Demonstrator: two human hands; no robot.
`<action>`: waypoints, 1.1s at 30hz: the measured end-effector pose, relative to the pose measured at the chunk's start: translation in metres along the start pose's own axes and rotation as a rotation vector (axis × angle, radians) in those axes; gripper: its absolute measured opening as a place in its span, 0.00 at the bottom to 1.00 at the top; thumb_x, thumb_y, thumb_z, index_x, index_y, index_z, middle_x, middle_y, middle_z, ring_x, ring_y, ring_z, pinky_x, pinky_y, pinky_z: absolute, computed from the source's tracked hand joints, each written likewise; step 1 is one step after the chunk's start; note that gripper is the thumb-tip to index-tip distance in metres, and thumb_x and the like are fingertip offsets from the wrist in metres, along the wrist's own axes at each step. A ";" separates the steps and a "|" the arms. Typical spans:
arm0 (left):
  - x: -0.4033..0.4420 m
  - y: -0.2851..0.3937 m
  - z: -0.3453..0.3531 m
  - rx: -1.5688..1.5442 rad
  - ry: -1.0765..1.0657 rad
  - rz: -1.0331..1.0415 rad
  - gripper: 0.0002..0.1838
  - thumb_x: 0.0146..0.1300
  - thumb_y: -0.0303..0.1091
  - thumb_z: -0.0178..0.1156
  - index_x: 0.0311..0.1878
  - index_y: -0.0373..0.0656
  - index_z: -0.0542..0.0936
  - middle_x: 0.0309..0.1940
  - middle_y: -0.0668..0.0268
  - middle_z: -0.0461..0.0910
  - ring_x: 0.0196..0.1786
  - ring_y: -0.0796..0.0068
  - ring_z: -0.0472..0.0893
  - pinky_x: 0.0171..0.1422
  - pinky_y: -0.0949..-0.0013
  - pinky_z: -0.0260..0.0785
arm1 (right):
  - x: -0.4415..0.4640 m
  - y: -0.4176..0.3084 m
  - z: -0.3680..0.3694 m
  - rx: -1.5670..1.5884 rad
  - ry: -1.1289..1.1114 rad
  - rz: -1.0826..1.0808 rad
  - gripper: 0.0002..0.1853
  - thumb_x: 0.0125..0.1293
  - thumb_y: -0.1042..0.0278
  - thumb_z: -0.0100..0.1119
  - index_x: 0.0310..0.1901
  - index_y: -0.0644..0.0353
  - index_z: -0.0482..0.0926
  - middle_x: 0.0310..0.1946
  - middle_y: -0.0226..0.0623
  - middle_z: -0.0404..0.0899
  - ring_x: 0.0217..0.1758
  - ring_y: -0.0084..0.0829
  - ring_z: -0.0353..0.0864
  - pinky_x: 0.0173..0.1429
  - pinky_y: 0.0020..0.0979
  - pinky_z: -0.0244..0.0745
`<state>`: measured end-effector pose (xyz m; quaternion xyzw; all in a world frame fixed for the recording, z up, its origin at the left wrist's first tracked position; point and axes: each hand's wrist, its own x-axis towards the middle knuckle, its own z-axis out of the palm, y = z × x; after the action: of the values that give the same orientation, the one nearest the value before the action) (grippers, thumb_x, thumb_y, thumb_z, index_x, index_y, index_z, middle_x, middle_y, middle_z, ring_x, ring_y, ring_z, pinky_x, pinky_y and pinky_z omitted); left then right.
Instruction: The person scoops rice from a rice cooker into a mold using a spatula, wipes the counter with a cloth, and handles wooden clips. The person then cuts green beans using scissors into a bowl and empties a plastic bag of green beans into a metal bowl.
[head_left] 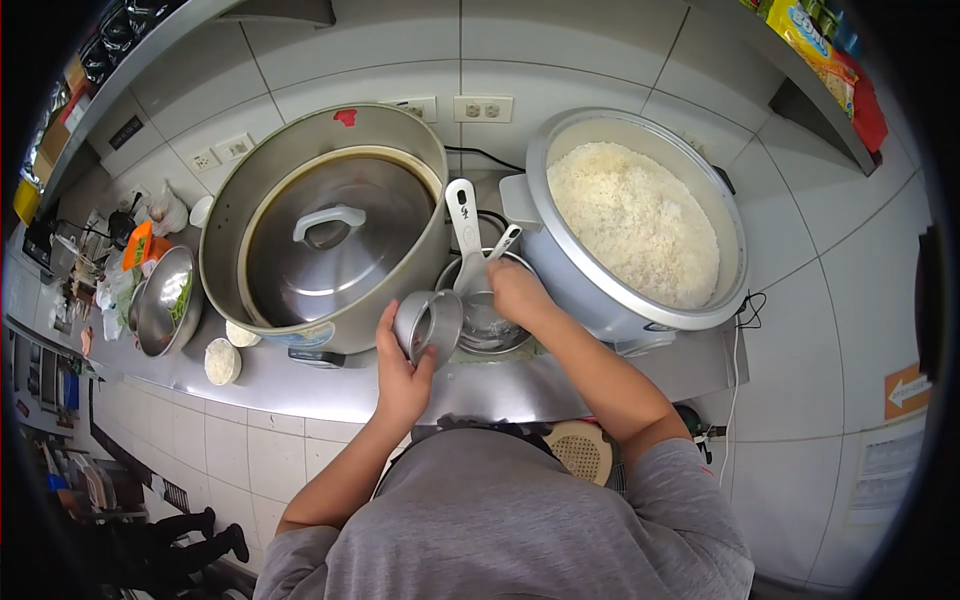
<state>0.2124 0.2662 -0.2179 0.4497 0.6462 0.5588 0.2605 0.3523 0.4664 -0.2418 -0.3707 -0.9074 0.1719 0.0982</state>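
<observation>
My left hand (405, 375) is wrapped around a small round bowl (406, 325), tilted with its mouth toward the right. The bowl looks clear or metallic. My right hand (515, 290) is closed around the handle of a small white paddle (508, 240), whose lower end is hidden. Both hands are over or beside a metal pot (500, 348) that has water in it. A larger white rice paddle (464, 215) leans upright in that pot, left of my right hand. To the right, an uncovered rice cooker (560, 270) is full of white rice (635, 225).
A large pot (225, 220) with a metal lid (340, 260) stands left of my hands. Small cups of rice (222, 362) sit near the counter's front edge (300, 400). A steel bowl (160, 325) with greens is farther left. Shelves hang overhead at both sides.
</observation>
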 end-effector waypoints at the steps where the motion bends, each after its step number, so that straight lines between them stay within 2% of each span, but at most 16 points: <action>1: 0.003 -0.002 0.001 0.129 0.005 0.085 0.40 0.58 0.20 0.56 0.72 0.39 0.49 0.58 0.56 0.63 0.51 0.69 0.68 0.61 0.65 0.63 | -0.002 -0.003 -0.007 0.043 0.082 -0.028 0.12 0.54 0.81 0.54 0.42 0.64 0.74 0.37 0.48 0.79 0.45 0.47 0.79 0.48 0.45 0.73; 2: 0.007 0.000 0.002 0.259 0.010 0.172 0.41 0.58 0.20 0.56 0.73 0.39 0.48 0.59 0.55 0.62 0.52 0.69 0.68 0.61 0.65 0.63 | -0.006 -0.012 -0.018 0.042 0.081 -0.029 0.12 0.54 0.81 0.54 0.42 0.64 0.74 0.37 0.48 0.79 0.45 0.47 0.79 0.48 0.45 0.73; 3: 0.009 0.004 0.004 0.275 0.014 0.173 0.41 0.56 0.20 0.58 0.71 0.35 0.49 0.61 0.45 0.60 0.54 0.56 0.71 0.64 0.60 0.64 | -0.011 -0.023 -0.029 0.034 0.204 -0.081 0.15 0.51 0.84 0.53 0.43 0.63 0.74 0.38 0.47 0.77 0.45 0.47 0.76 0.48 0.45 0.70; 4: 0.011 0.010 0.006 0.274 0.013 0.172 0.41 0.56 0.20 0.58 0.71 0.35 0.49 0.61 0.45 0.60 0.54 0.56 0.71 0.64 0.60 0.64 | -0.017 -0.032 -0.040 0.028 0.327 -0.130 0.19 0.49 0.87 0.51 0.44 0.61 0.73 0.38 0.45 0.75 0.46 0.47 0.74 0.48 0.45 0.68; 14: 0.044 -0.016 0.048 0.044 -0.022 0.050 0.42 0.59 0.24 0.60 0.73 0.35 0.47 0.57 0.53 0.64 0.45 0.72 0.73 0.55 0.68 0.67 | -0.046 -0.056 -0.082 0.041 0.635 -0.063 0.25 0.50 0.84 0.58 0.52 0.59 0.71 0.40 0.44 0.73 0.45 0.47 0.74 0.50 0.44 0.68; 16: 0.051 -0.013 0.055 -0.613 -0.053 -0.389 0.40 0.63 0.28 0.59 0.73 0.36 0.48 0.55 0.60 0.70 0.50 0.72 0.74 0.56 0.66 0.68 | -0.042 -0.053 -0.066 0.598 0.677 0.131 0.22 0.53 0.80 0.62 0.51 0.60 0.72 0.43 0.48 0.75 0.49 0.49 0.75 0.53 0.43 0.69; 17: 0.053 -0.011 0.053 -0.830 -0.062 -0.475 0.40 0.64 0.32 0.60 0.73 0.38 0.49 0.56 0.61 0.70 0.53 0.70 0.75 0.58 0.64 0.68 | -0.040 -0.047 -0.056 0.597 0.679 0.128 0.22 0.53 0.80 0.62 0.51 0.60 0.72 0.43 0.48 0.75 0.49 0.49 0.75 0.53 0.43 0.69; 19: 0.057 -0.017 0.051 -0.881 -0.084 -0.484 0.40 0.63 0.31 0.61 0.73 0.38 0.49 0.56 0.61 0.70 0.54 0.70 0.75 0.59 0.64 0.67 | -0.037 -0.028 -0.031 0.932 0.421 0.413 0.22 0.55 0.73 0.66 0.52 0.59 0.74 0.46 0.51 0.76 0.53 0.49 0.75 0.56 0.41 0.69; 20: 0.057 -0.019 0.050 -0.930 -0.108 -0.496 0.41 0.61 0.30 0.62 0.72 0.38 0.49 0.56 0.61 0.71 0.54 0.69 0.75 0.60 0.64 0.67 | -0.037 -0.019 -0.015 0.934 0.420 0.412 0.22 0.55 0.73 0.66 0.52 0.59 0.74 0.46 0.51 0.76 0.53 0.49 0.75 0.56 0.41 0.69; 22: 0.057 -0.021 0.054 -0.883 -0.080 -0.502 0.41 0.58 0.26 0.63 0.71 0.38 0.51 0.57 0.60 0.70 0.56 0.68 0.75 0.60 0.65 0.68 | -0.038 -0.006 0.006 0.559 0.349 0.376 0.24 0.55 0.68 0.68 0.54 0.60 0.74 0.49 0.51 0.75 0.54 0.47 0.75 0.59 0.40 0.69; 24: 0.059 -0.033 0.064 -0.722 -0.012 -0.409 0.41 0.53 0.20 0.63 0.69 0.38 0.53 0.58 0.59 0.69 0.58 0.68 0.74 0.60 0.67 0.68 | -0.040 -0.002 0.019 0.517 0.345 0.357 0.31 0.55 0.64 0.69 0.60 0.60 0.71 0.55 0.52 0.72 0.57 0.45 0.73 0.63 0.39 0.67; 26: 0.058 -0.019 0.072 -0.687 0.035 -0.367 0.43 0.48 0.16 0.65 0.68 0.39 0.56 0.58 0.58 0.68 0.57 0.68 0.73 0.61 0.68 0.68 | -0.036 -0.004 0.037 0.755 0.574 0.335 0.34 0.58 0.60 0.67 0.64 0.61 0.67 0.59 0.52 0.69 0.61 0.44 0.71 0.64 0.38 0.66; 28: 0.053 -0.008 0.076 -0.393 -0.021 -0.156 0.46 0.44 0.17 0.69 0.67 0.40 0.57 0.57 0.57 0.69 0.57 0.68 0.73 0.63 0.68 0.67 | -0.039 -0.014 0.030 0.939 0.450 0.402 0.36 0.63 0.58 0.61 0.70 0.56 0.59 0.63 0.45 0.67 0.62 0.40 0.70 0.63 0.38 0.66; 30: 0.053 -0.013 0.075 -0.292 -0.067 -0.072 0.50 0.41 0.19 0.72 0.69 0.41 0.56 0.59 0.55 0.68 0.60 0.67 0.71 0.64 0.68 0.65 | -0.047 -0.033 -0.009 1.647 0.206 0.545 0.37 0.65 0.59 0.55 0.73 0.51 0.52 0.63 0.35 0.66 0.61 0.34 0.69 0.59 0.39 0.68; 31: 0.055 -0.012 0.074 -0.201 -0.093 -0.003 0.52 0.41 0.19 0.72 0.71 0.40 0.55 0.59 0.54 0.68 0.61 0.66 0.71 0.65 0.67 0.65 | -0.047 -0.022 -0.007 1.714 0.082 0.500 0.37 0.65 0.60 0.52 0.73 0.47 0.49 0.62 0.29 0.65 0.62 0.29 0.68 0.54 0.38 0.68; 33: 0.057 -0.007 0.072 -0.078 -0.148 0.089 0.55 0.41 0.20 0.72 0.73 0.39 0.51 0.62 0.52 0.68 0.63 0.62 0.70 0.67 0.65 0.63 | -0.048 -0.009 0.002 1.738 0.019 0.488 0.35 0.65 0.59 0.52 0.72 0.46 0.52 0.61 0.29 0.66 0.61 0.29 0.67 0.53 0.39 0.68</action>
<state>0.2449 0.3514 -0.2326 0.5076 0.5823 0.5598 0.2999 0.3802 0.4262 -0.2427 -0.3493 -0.3527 0.8100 0.3122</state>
